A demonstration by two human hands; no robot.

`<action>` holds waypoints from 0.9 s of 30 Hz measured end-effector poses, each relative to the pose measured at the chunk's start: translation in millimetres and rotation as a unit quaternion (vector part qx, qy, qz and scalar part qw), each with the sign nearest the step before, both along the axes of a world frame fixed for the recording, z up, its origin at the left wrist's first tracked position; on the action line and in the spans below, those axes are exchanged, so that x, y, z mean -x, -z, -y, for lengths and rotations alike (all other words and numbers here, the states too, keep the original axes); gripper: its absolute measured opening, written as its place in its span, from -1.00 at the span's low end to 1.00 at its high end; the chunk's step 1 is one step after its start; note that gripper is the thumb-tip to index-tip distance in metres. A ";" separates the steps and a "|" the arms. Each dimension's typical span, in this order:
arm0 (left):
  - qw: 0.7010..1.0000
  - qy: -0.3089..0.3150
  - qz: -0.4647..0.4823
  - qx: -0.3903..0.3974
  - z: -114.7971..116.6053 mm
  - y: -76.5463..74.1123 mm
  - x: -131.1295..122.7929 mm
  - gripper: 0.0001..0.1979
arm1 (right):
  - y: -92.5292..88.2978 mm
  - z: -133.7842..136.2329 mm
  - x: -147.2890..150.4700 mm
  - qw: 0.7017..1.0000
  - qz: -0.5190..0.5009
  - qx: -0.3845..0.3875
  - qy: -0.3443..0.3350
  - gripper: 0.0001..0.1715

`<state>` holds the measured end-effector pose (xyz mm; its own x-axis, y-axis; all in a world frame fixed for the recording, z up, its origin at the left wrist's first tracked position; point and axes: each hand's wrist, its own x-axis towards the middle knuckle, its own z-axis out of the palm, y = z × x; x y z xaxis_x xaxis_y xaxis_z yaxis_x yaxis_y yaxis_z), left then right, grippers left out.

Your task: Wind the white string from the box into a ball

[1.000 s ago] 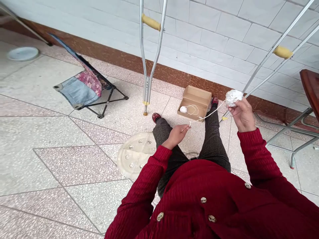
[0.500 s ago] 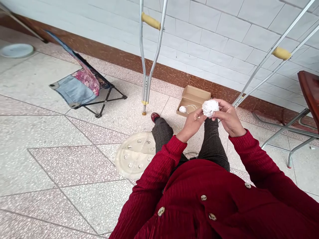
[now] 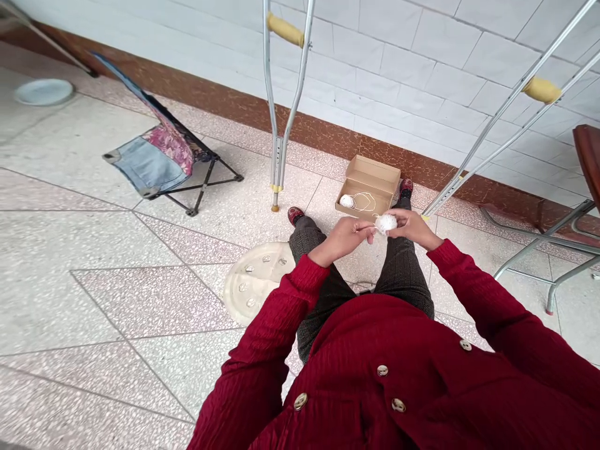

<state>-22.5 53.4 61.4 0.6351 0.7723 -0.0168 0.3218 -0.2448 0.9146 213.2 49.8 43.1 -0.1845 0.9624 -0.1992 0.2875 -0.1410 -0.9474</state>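
Observation:
A white ball of yarn (image 3: 385, 224) is held in front of me by my right hand (image 3: 412, 227), whose fingers wrap its right side. At the ball's left edge, my left hand (image 3: 345, 237) is pinched on what looks like a strand of the white yarn. Beyond my hands an open cardboard box (image 3: 374, 175) lies on the floor between my feet and the wall. Inside it rest a smaller white ball (image 3: 347, 200) and loose loops of white cord (image 3: 365, 201).
Two metal crutches lean on the wall, one (image 3: 279, 147) left of the box and one (image 3: 487, 134) at right. A folding chair (image 3: 152, 162) stands at left, a round beige mat (image 3: 248, 281) lies by my left leg, and a metal-legged chair (image 3: 557, 269) stands at right.
My hands and the yarn ball have come down a little and nearer my body. My left hand has shifted left, off the ball, to its edge. The view has tilted slightly.

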 end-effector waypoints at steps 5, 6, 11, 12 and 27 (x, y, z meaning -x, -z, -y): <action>0.995 -0.016 -0.007 -0.102 -11.4 9.8 1.9 -0.69 | -9.9 31.2 15.8 0.980 -0.136 0.123 -0.079 -0.35; 0.994 -0.028 0.007 -0.104 -11.7 13.3 0.2 -0.68 | -16.2 34.7 16.8 0.975 -0.159 0.132 -0.079 -0.37; 0.994 -0.060 0.091 0.006 -9.0 30.1 -8.4 -0.65 | -43.0 41.3 12.9 0.954 -0.268 0.131 -0.038 -0.39; 0.992 -0.056 0.113 0.031 -8.1 31.6 -9.9 -0.65 | -45.7 41.1 11.8 0.948 -0.289 0.128 -0.031 -0.37; 0.968 -0.088 0.161 0.168 6.3 30.9 -6.6 -0.74 | -34.6 37.5 15.3 0.914 -0.372 0.132 0.098 -0.61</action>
<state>-15.9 47.1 30.5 0.5076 0.8547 -0.1086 0.0158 0.1168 0.9930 197.9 12.3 77.6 -0.1930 0.9279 -0.3189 -0.4771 -0.3727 -0.7959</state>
